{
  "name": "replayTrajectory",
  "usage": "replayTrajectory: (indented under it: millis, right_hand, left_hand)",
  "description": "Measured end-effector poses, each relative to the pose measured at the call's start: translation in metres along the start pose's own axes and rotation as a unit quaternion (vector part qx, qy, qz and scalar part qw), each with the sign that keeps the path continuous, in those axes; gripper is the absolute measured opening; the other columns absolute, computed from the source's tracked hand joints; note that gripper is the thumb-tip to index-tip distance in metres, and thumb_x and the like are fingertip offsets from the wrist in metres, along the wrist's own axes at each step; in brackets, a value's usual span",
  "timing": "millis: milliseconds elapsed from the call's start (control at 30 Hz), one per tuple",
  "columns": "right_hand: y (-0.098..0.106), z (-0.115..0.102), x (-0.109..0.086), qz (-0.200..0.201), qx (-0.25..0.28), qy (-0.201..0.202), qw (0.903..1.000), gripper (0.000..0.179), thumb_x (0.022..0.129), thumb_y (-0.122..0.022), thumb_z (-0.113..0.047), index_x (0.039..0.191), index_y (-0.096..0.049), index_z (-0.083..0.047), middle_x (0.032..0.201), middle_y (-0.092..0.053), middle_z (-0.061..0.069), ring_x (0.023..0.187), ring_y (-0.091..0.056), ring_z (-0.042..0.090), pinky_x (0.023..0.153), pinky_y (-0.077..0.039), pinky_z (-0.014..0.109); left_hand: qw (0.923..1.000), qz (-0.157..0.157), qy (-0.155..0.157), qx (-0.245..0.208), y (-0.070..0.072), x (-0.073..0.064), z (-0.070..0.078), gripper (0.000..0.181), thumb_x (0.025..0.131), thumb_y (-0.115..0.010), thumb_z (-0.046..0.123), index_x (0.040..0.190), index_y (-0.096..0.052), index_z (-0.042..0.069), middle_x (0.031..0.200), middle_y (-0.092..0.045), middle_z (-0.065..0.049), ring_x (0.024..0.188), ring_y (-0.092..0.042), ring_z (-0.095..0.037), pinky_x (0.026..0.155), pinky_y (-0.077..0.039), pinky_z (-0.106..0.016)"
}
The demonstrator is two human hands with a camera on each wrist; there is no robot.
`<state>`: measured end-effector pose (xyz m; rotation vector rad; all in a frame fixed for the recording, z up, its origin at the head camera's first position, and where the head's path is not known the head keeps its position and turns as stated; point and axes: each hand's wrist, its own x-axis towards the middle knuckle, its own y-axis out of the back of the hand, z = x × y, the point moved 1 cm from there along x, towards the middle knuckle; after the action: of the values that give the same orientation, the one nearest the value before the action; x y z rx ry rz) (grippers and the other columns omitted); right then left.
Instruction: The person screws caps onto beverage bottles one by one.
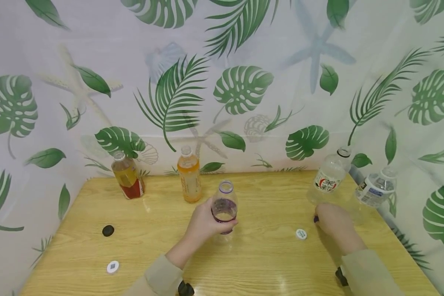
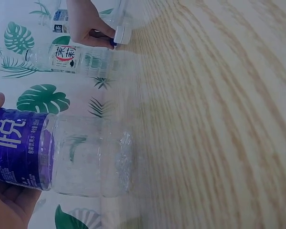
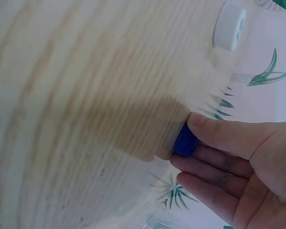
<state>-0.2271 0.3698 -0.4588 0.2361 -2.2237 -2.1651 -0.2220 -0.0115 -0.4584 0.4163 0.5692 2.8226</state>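
So, step in hand looks like cap work: left hand [image 1: 203, 220] steadies the bottle, right hand [image 1: 334, 224] deals with a cap. Picking up or setting down: can't tell.

Clock from the bottle, 12 = away from the person. Clear plastic bottle with purple label [image 1: 223, 209], mouth bare, stands mid-worktop [image 1: 262, 267]. Left hand wraps it from 8, fingers and thumb curled round the label. Right hand is at 3, thumb and fingers pinching a small dark-blue ridged plastic cap [image 3: 185, 140] at worktop level.

Next move, my judgement: if the cap is meant for this bottle, it calls for a kept pinch, a lift, a carry toward 9, then lining up over the mouth with the left hand holding firm.

Bottle's long axis: vertical or near it, mouth up, base down at the worktop; actual contact unclear. Cap's axis: seems roughly upright too; which way its hollow side faces, can't tell.

Around it: orange-filled plastic bottle [image 1: 190, 179] at 11, amber bottle with red-and-yellow label [image 1: 128, 176] at 10, black round cap [image 1: 108, 230] at 9, white round cap with dark diamond [image 1: 112, 267] at 8, clear bottle with red-and-green label [image 1: 329, 176] at 2. White cap with green print [image 1: 301, 234] lies near the blue cap, at its 8.
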Motion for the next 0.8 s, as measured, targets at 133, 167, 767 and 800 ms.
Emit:
replayTrajectory:
  millis: [133, 167, 767, 800]
  right_hand:
    - [-0.001, 0.000, 0.000, 0.004, -0.005, 0.002, 1.0000, 0.017, 0.089, -0.076, -0.004, 0.077, -0.065, -0.008, 0.079, -0.068, 0.009, 0.070, -0.064, 0.025, 0.063, -0.056, 0.047]
    - [-0.002, -0.001, 0.000, 0.007, -0.006, 0.003, 1.0000, 0.019, 0.089, -0.075, -0.002, 0.076, -0.063, -0.008, 0.077, -0.068, 0.009, 0.068, -0.062, 0.024, 0.061, -0.055, 0.046]
    - [0.016, -0.021, 0.000, 0.029, -0.008, 0.024, 0.9993, 0.023, 0.085, -0.074, 0.001, 0.076, -0.057, -0.009, 0.075, -0.062, 0.006, 0.067, -0.056, 0.024, 0.059, -0.050, 0.044]
    - [0.019, -0.024, 0.000, 0.035, -0.010, 0.031, 0.9989, 0.023, 0.085, -0.076, 0.001, 0.076, -0.057, -0.009, 0.075, -0.061, 0.006, 0.067, -0.057, 0.023, 0.059, -0.051, 0.043]
  left_hand:
    - [1.0000, -0.001, -0.003, -0.005, -0.001, 0.000, -0.001, 0.062, 0.078, -0.095, 0.024, 0.130, -0.066, 0.009, 0.115, -0.079, -0.010, 0.108, -0.075, -0.028, 0.092, -0.063, -0.050]
    - [1.0000, -0.001, -0.005, -0.006, -0.001, 0.000, -0.001, 0.062, 0.078, -0.095, 0.024, 0.130, -0.066, 0.008, 0.115, -0.078, -0.011, 0.108, -0.075, -0.028, 0.092, -0.063, -0.051]
    - [0.9999, 0.002, -0.010, 0.006, -0.002, -0.001, -0.003, 0.064, 0.079, -0.095, 0.026, 0.133, -0.065, 0.009, 0.117, -0.078, -0.010, 0.110, -0.075, -0.028, 0.094, -0.063, -0.050]
    - [0.9999, 0.002, -0.012, 0.008, -0.002, -0.001, -0.003, 0.064, 0.079, -0.095, 0.026, 0.133, -0.065, 0.009, 0.117, -0.078, -0.010, 0.110, -0.075, -0.028, 0.094, -0.063, -0.049]
